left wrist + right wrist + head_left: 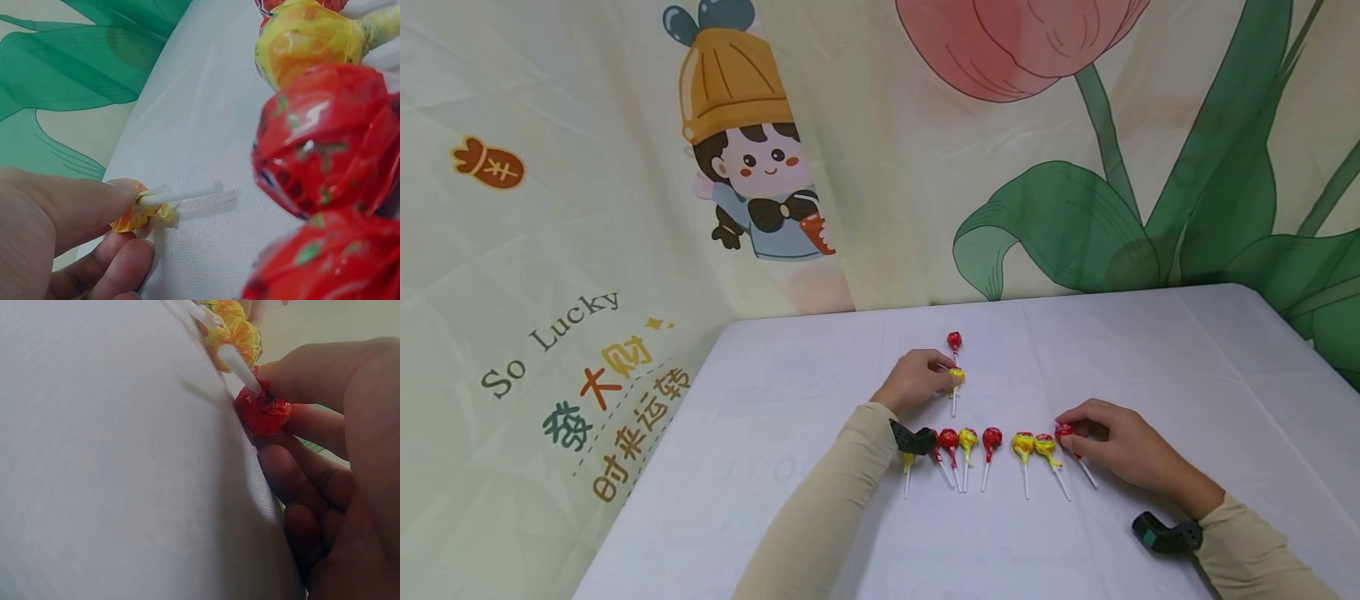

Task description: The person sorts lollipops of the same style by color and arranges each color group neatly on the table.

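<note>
A row of several red and yellow lollipops [992, 446] lies on the white table [1150, 358]. My left hand [916, 380] pinches the head of a yellow lollipop [957, 377] behind the row; the left wrist view shows that yellow lollipop [139, 209] between thumb and fingers, its stick pointing away. A lone red lollipop [954, 341] lies just beyond it. My right hand [1112, 446] pinches a red lollipop [1063, 432] at the row's right end; the right wrist view shows the same red lollipop [262, 411] under my fingertips [294, 372], resting on the cloth.
A printed curtain [625, 208] with a cartoon figure and a tulip hangs behind and to the left of the table. Black bands sit on both wrists. Bare cloth stretches to the right and front of the row.
</note>
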The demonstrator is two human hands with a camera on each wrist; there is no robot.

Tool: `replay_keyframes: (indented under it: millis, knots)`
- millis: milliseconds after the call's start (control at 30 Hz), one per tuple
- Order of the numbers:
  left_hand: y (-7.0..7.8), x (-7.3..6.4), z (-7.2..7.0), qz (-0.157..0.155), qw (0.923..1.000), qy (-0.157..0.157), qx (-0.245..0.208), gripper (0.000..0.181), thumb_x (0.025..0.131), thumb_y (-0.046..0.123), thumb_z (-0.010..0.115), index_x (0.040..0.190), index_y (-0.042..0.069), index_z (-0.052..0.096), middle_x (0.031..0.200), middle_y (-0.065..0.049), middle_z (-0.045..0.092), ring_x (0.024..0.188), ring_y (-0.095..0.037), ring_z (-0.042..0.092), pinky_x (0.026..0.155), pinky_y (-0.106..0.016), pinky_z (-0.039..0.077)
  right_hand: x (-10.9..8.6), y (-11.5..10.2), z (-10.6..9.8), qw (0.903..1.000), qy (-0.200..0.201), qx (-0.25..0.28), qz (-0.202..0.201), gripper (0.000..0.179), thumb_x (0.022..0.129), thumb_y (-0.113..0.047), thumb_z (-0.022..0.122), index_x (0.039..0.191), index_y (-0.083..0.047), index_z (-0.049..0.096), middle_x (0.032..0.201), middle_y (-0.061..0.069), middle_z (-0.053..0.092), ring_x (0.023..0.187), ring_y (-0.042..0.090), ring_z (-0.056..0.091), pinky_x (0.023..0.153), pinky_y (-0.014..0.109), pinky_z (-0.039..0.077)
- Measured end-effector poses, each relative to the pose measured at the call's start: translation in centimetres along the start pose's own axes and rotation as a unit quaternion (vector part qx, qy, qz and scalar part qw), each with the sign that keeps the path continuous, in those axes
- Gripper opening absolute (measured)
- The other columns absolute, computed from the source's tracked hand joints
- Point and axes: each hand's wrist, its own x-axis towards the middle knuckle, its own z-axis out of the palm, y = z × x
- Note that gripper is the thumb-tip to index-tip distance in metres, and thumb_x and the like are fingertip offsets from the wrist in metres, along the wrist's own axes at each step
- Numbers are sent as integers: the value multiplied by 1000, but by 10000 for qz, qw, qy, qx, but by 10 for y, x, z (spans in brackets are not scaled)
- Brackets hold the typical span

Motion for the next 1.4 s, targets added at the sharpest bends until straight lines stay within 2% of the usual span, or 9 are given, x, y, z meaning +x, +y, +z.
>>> replay_keyframes:
  millis: [433, 700, 900, 1033, 1233, 1400]
  knots:
    - [-3, 0, 0, -12, 9999, -56, -101, 30, 91, 32, 75, 116, 16, 72, 92, 0, 66, 83, -19, 61, 75, -32, 47, -2, -5, -1, 10000, -64, 45, 35, 29, 92, -31, 74, 116, -15, 71, 100, -6, 61, 91, 16, 54, 78, 28, 50]
    - [-4, 0, -2, -102, 9994, -110, -319, 32, 90, 29, 75, 118, 16, 71, 98, 0, 65, 84, -18, 63, 78, -33, 49, -2, -4, 0, 10000, -44, 81, 18, 29, 92, -32, 74, 115, -16, 71, 99, -6, 62, 91, 16, 54, 77, 27, 50]
    - [-2, -8, -9, -65, 9988, -226, -439, 34, 91, 28, 73, 122, 14, 68, 97, -3, 67, 83, -20, 64, 77, -33, 51, -1, -3, 0, 10000, -48, 65, 53, 30, 91, -31, 75, 116, -16, 71, 100, -6, 62, 92, 17, 55, 78, 28, 50]
    - [-7, -12, -14, -29, 9981, -323, -529, 35, 92, 31, 73, 123, 15, 68, 96, -3, 67, 84, -20, 64, 77, -32, 52, 0, 0, 0, 9999, -60, 19, 81, 30, 91, -31, 75, 117, -17, 70, 101, -6, 62, 92, 17, 55, 79, 27, 50]
    - [-16, -23, -21, 62, 9939, -423, -1014, 39, 94, 32, 70, 128, 12, 65, 99, -6, 68, 88, -23, 64, 81, -34, 53, -1, -1, -1, 10000, -4, 7, 41, 28, 91, -32, 75, 115, -17, 71, 100, -6, 62, 91, 17, 55, 78, 27, 51]
    - [-23, -37, -26, -96, 9924, -280, -1194, 40, 96, 36, 66, 129, 13, 65, 106, -5, 68, 93, -24, 64, 84, -35, 53, 0, -2, -1, 10000, -6, -29, 50, 27, 91, -32, 75, 114, -18, 71, 100, -6, 62, 91, 17, 55, 78, 27, 51]
